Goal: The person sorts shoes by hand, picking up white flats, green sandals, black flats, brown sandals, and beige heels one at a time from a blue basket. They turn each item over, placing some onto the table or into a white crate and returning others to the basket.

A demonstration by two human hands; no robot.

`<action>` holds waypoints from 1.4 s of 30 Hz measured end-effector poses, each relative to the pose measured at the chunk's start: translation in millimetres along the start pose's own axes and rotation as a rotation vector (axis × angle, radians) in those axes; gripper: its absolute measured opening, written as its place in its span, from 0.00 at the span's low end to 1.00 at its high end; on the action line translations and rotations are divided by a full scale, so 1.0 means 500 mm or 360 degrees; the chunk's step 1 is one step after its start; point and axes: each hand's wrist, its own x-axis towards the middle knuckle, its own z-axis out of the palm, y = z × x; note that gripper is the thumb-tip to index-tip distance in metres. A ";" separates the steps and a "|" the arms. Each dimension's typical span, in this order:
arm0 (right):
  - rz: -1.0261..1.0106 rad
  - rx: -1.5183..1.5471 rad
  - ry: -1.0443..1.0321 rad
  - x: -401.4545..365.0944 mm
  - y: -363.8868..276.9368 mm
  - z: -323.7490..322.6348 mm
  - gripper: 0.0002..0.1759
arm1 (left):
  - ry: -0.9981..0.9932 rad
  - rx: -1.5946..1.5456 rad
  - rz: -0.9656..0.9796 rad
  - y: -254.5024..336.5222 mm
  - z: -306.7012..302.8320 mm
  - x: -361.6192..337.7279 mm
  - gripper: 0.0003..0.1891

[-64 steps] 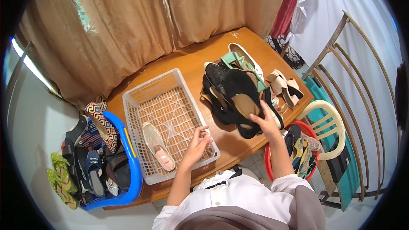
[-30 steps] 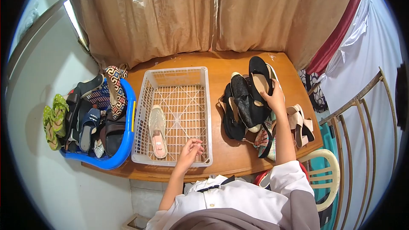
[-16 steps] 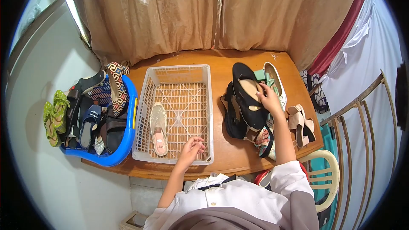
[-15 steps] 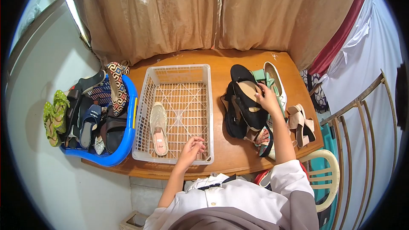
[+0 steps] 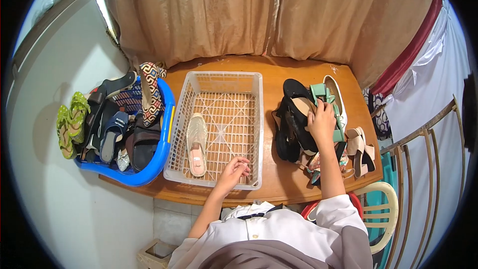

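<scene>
My right hand is at the pile on the table's right side, its fingers closed on the middle of a mint-green sandal. Left of it are black sandals with a beige insole, and a white shoe stands behind on the right. Patterned footwear lies partly hidden below my wrist. My left hand hovers over the near side of a clear plastic crate, fingers loosely bent and apart, holding nothing. One pale gold slip-on shoe lies inside the crate.
A blue basket heaped with footwear, including green flip-flops, stands left of the crate. Beige sandals are at the table's right edge. Curtains hang behind; a plastic chair and rack are to the right.
My right hand has gone from the edge of the black sandal to the green sandal, which now shows more. My left hand stays over the crate. The whole view has shifted slightly.
</scene>
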 end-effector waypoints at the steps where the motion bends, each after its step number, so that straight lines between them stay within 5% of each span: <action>1: -0.0065 0.0047 0.0052 -0.004 -0.006 -0.008 0.25 | -0.0015 0.0001 0.0022 0.003 -0.003 0.000 0.10; 3: -0.0182 0.0243 0.0156 -0.012 -0.042 -0.044 0.19 | 0.0007 -0.0035 0.0100 0.007 -0.011 -0.003 0.09; 8: -0.0497 0.1250 -0.0289 -0.047 -0.142 -0.078 0.07 | 0.0227 0.0118 0.0343 0.052 -0.067 -0.019 0.07; 18: -0.1163 0.1499 -0.0662 -0.154 -0.362 -0.056 0.09 | 0.0757 0.0774 0.0803 0.221 -0.247 -0.168 0.05; 24: -0.1172 0.1508 -0.0748 -0.163 -0.470 -0.067 0.07 | 0.1095 0.1499 0.0517 0.304 -0.457 -0.213 0.09; 25: -0.1148 0.1510 -0.0784 -0.167 -0.482 -0.068 0.08 | 0.1121 0.1595 0.0233 0.302 -0.498 -0.213 0.14; 29: -0.1080 0.1523 -0.0790 -0.182 -0.522 -0.069 0.07 | 0.0758 0.1773 -0.0017 0.284 -0.620 -0.184 0.21; 36: -0.0990 0.1556 -0.0776 -0.214 -0.566 -0.048 0.04 | 0.0402 0.2233 0.0349 0.284 -0.666 -0.075 0.27; 40: -0.0969 0.1524 -0.0841 -0.226 -0.577 -0.038 0.05 | 0.0266 0.2722 -0.0233 0.255 -0.653 -0.042 0.31; 42: -0.0952 0.1562 -0.0893 -0.229 -0.583 -0.033 0.05 | 0.0222 0.2759 -0.0258 0.254 -0.661 -0.036 0.24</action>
